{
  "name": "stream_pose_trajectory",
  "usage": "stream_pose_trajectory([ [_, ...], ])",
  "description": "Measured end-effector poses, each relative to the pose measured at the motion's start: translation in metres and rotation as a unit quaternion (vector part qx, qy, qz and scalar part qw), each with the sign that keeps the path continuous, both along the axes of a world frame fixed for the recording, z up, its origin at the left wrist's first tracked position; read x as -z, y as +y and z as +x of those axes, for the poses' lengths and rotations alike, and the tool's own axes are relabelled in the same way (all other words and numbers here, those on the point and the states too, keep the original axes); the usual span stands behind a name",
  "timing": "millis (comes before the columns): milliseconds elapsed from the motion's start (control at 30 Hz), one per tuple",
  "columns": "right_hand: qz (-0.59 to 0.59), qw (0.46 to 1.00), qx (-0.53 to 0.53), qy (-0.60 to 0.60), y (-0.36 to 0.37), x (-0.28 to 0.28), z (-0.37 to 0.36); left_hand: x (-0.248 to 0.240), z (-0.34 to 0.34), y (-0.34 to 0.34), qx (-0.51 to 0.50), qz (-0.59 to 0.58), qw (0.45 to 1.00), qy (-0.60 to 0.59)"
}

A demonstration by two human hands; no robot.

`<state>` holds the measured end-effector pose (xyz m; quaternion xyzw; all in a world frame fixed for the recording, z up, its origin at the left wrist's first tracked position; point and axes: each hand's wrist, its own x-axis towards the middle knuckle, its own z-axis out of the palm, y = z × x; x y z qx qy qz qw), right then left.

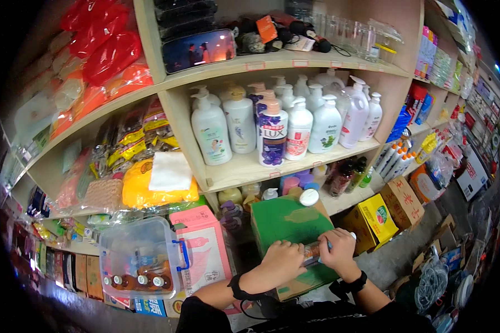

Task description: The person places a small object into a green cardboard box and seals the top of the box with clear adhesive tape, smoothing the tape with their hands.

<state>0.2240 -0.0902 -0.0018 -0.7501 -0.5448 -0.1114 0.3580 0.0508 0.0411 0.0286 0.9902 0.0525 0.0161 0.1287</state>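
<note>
Both hands (pixel 282 263) around a labelled cylinder (pixel 311 253), green box (pixel 283 222) beneath

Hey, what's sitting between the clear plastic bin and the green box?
In the head view, a pink box stands between the clear plastic bin and the green box; your left forearm crosses its near end. Bottles show behind, right of it.

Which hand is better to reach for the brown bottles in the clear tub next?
Probably the left hand: the clear tub with the brown bottles is on that side. The right hand, over the green box, is farther away. Both are busy holding a cylindrical thing.
</note>
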Motion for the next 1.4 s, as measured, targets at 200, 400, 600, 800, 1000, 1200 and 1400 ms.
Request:
stream_pose_trajectory([
  [200,-0.014,1.000,0.013,0.001,-0.003,-0.001,-0.001,0.004,0.002,-0.001,0.010,-0.005,1.000,0.008],
  [400,-0.009,1.000,0.008,0.022,-0.002,0.005,0.001,0.008,0.003,-0.001,0.006,-0.002,1.000,0.005],
  [600,-0.013,1.000,0.013,0.012,-0.001,0.002,0.000,0.005,0.003,-0.001,0.005,-0.019,1.000,0.018],
  [800,-0.017,1.000,0.014,0.008,-0.002,0.003,0.000,0.004,0.004,-0.001,0.007,-0.023,0.999,0.037],
  [1000,-0.015,1.000,0.013,0.012,-0.002,0.005,0.000,0.010,0.001,-0.003,0.002,-0.021,0.999,-0.030],
  [1200,-0.019,1.000,0.013,0.007,-0.003,0.009,0.003,0.017,0.001,-0.004,-0.006,-0.016,0.994,-0.104],
  [1400,-0.029,1.000,0.008,0.009,-0.004,0.008,0.004,0.016,0.001,-0.004,-0.006,-0.019,0.994,-0.106],
])
